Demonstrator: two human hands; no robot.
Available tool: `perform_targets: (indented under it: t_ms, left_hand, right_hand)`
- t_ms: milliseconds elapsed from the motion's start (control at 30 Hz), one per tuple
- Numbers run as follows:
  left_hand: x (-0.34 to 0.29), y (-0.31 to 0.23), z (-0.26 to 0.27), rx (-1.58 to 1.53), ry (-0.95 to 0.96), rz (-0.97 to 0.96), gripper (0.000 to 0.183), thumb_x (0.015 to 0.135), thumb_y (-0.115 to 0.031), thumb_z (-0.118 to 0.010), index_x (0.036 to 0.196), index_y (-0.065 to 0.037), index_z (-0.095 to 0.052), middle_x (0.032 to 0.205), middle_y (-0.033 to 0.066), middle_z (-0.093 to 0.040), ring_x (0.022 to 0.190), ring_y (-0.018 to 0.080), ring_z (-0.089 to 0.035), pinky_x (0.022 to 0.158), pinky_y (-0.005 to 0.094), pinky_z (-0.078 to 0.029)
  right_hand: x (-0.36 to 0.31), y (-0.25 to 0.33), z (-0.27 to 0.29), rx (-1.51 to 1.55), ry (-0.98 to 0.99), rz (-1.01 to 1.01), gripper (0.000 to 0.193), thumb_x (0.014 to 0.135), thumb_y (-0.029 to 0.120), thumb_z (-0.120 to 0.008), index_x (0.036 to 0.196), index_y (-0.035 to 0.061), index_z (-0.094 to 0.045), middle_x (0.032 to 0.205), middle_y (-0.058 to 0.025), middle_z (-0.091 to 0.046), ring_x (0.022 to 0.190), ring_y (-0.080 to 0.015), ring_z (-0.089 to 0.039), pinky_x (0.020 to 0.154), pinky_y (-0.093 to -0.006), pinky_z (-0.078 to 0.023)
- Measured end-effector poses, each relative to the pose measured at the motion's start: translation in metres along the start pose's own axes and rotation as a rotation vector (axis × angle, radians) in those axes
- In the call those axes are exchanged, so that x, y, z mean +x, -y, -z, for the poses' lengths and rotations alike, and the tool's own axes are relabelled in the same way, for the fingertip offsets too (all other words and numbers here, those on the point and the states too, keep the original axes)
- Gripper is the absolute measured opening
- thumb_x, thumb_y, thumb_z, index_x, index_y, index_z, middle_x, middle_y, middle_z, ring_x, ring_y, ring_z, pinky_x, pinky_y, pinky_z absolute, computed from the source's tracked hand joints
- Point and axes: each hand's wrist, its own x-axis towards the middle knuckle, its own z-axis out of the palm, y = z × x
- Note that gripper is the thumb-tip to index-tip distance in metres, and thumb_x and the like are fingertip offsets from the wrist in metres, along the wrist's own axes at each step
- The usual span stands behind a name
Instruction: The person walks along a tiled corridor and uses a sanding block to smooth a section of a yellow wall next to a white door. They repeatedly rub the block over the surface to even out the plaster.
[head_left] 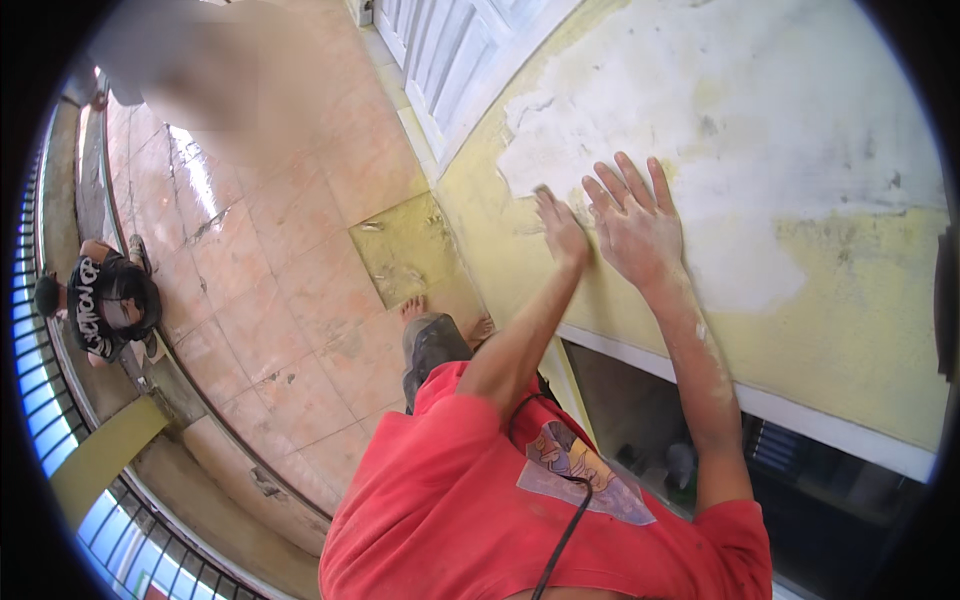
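Red shirt point(420, 500) on the person wearing the camera fills the foreground, a multicoloured printed picture point(585, 475) on its front and a dark cord point(562, 550) hanging across it. Beyond it rises a yellow wall point(800, 350), directly before the person, much of its surface covered by a ragged-edged white patch point(740, 120). The right hand point(640, 240) is raised at the patch's lower edge, its grip wide, fingers spread and palm toward the wall; white smears mark the right forearm point(690, 350). Just beside it, the left hand point(567, 235) reaches to the patch's lower left corner with fingers extended close together; whether its grip holds anything beneath the palm cannot be told. Below the yellow surface, a white ledge point(835, 430) runs above a dark recess point(830, 510). Farther up, a white panelled door point(455, 70) stands beside the wall. On the pinkish tiled floor point(280, 290), a yellowish square point(405, 245) lies near the wall's base, one bare foot point(413, 308) at its edge. At far left, another person point(105, 300), dressed in a black top with white lettering, is low beside a dark-barred railing point(55, 410).
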Motion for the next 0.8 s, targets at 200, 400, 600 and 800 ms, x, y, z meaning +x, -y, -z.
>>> perform_targets:
  t_ms: [200, 400, 600, 800]
  left_hand:
    - [-0.001, 0.033, -0.005, 0.020, -0.064, -0.052, 0.065, 0.115, -0.034, -0.028, 0.167, 0.003, -0.019, 0.175, 0.0246, -0.017, 0.163, 0.0383, -0.014, 0.133, 0.0428, -0.010]
    - [-0.052, 0.003, -0.016, 0.125, 0.074, -0.173, 0.062, 0.115, -0.031, -0.026, 0.167, 0.003, -0.021, 0.176, 0.0228, -0.016, 0.163, 0.0379, -0.012, 0.133, 0.0433, -0.009]
    - [0.002, -0.010, -0.012, 0.064, -0.003, -0.150, 0.063, 0.115, -0.032, -0.028, 0.167, 0.004, -0.018, 0.176, 0.0232, -0.015, 0.164, 0.0394, -0.009, 0.132, 0.0465, -0.008]
    - [-0.013, -0.014, -0.006, 0.168, 0.097, -0.296, 0.063, 0.115, -0.031, -0.029, 0.168, 0.001, -0.018, 0.176, 0.0223, -0.013, 0.164, 0.0378, -0.009, 0.132, 0.0511, -0.005]
  right_hand:
    - [0.008, 0.007, 0.004, -0.011, 0.022, 0.024, 0.037, 0.101, 0.029, -0.059, 0.132, 0.0154, -0.073, 0.147, -0.0010, -0.065, 0.151, -0.0206, -0.043, 0.132, -0.0510, -0.017]
    - [0.003, 0.001, -0.003, -0.133, 0.099, -0.028, 0.037, 0.099, 0.023, -0.062, 0.133, 0.0122, -0.072, 0.151, -0.0001, -0.062, 0.153, -0.0196, -0.041, 0.132, -0.0511, -0.018]
    - [-0.001, 0.005, 0.000, -0.148, 0.114, -0.007, 0.043, 0.098, 0.021, -0.057, 0.136, 0.0074, -0.070, 0.154, -0.0033, -0.060, 0.155, -0.0193, -0.039, 0.132, -0.0490, -0.016]
    - [0.005, 0.008, 0.003, -0.138, 0.118, -0.036, 0.046, 0.098, 0.020, -0.057, 0.141, 0.0087, -0.067, 0.159, -0.0035, -0.055, 0.156, -0.0186, -0.037, 0.133, -0.0477, -0.015]
